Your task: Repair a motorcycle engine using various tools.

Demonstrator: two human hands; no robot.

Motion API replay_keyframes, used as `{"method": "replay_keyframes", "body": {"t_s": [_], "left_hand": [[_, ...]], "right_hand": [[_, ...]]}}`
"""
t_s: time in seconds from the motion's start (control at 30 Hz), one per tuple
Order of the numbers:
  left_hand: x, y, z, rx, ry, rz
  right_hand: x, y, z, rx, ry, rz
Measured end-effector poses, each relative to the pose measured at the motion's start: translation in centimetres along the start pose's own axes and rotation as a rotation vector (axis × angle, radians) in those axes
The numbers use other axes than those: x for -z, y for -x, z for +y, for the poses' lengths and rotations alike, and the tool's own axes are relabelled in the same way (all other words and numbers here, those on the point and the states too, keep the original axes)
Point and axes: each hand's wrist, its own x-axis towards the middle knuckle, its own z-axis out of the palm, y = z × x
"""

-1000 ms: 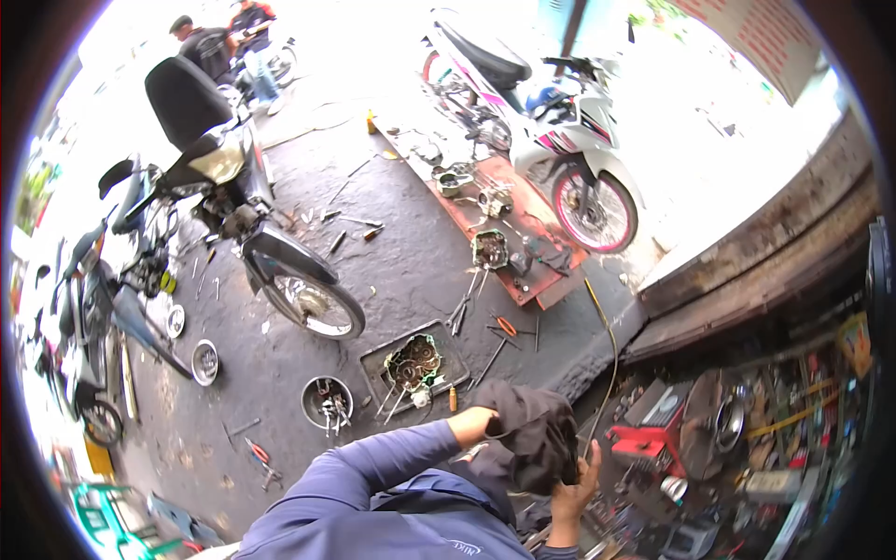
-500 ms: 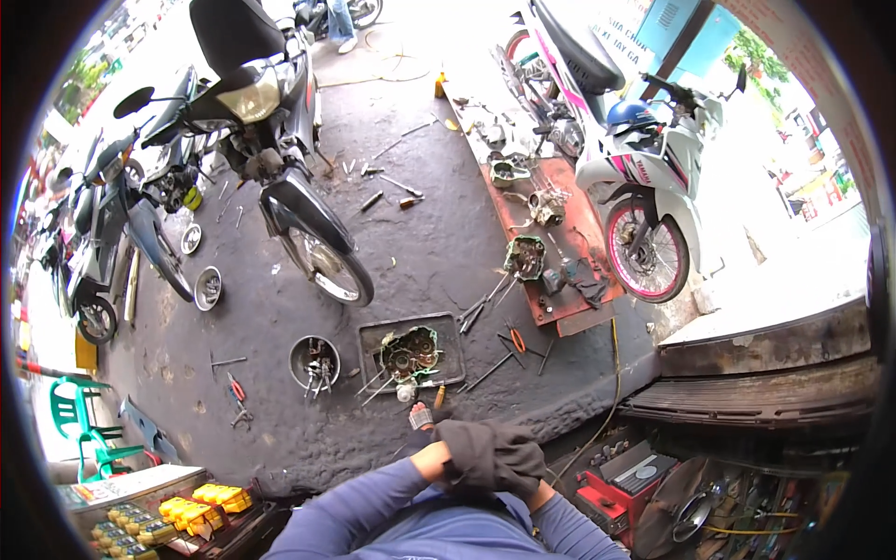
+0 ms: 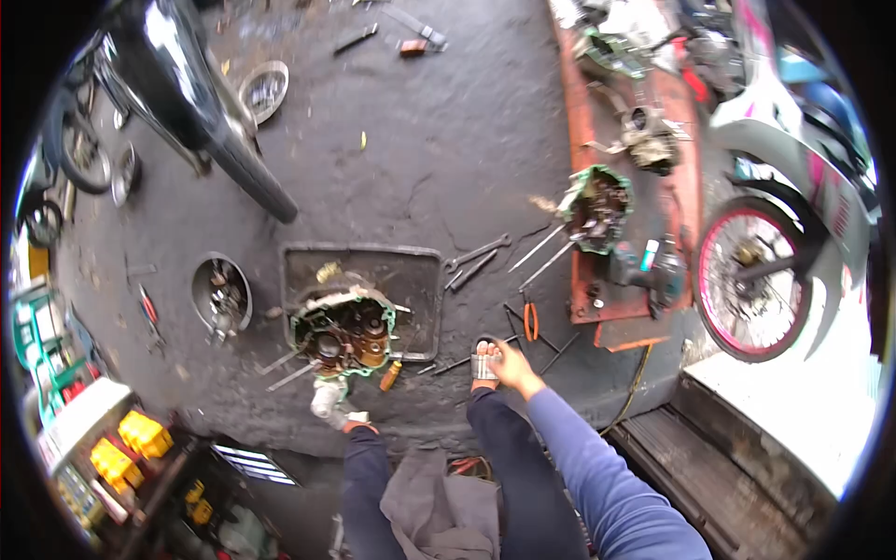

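My right hand (image 3: 513, 368) is lowered beside my right foot, just right of the sandal (image 3: 484, 366). Its fingers look loosely apart, with nothing visible in them. My left hand is out of view. A dark grey cloth (image 3: 437, 499) drapes over my lap between my knees. In front of my feet, an opened engine crankcase (image 3: 343, 338) with a green gasket edge lies in a black tray (image 3: 425, 303). Thin rods stick out of its left side. A crumpled white piece (image 3: 327, 399) touches its near edge, and a screwdriver with an amber handle (image 3: 391, 375) lies beside it.
Orange-handled pliers (image 3: 531, 321), rods and a wrench (image 3: 478, 250) lie on the floor. A metal bowl of parts (image 3: 222, 294) stands left. Engine parts and a power tool (image 3: 658, 275) rest on a red board (image 3: 597, 297) at right, beside a motorbike's pink-rimmed wheel (image 3: 754, 277).
My hands were together at the dark cloth. Now the cloth lies on my lap, my right hand has reached down by my right foot, and my left hand is out of sight. The view has tilted down.
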Motion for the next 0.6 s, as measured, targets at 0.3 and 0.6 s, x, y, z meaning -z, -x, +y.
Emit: {"method": "replay_keyframes", "body": {"t_s": [0.3, 0.6], "left_hand": [[-7.2, -2.6, -5.9, 0.629, 0.763, 0.005], [-5.3, 9.2, -4.2, 0.221, 1.041, 0.555]], "right_hand": [[-10.8, -21.4, -1.5, 0.084, 0.018, 0.144], [-2.5, -3.4, 0.6, 0.095, 0.293, 0.277]]}}
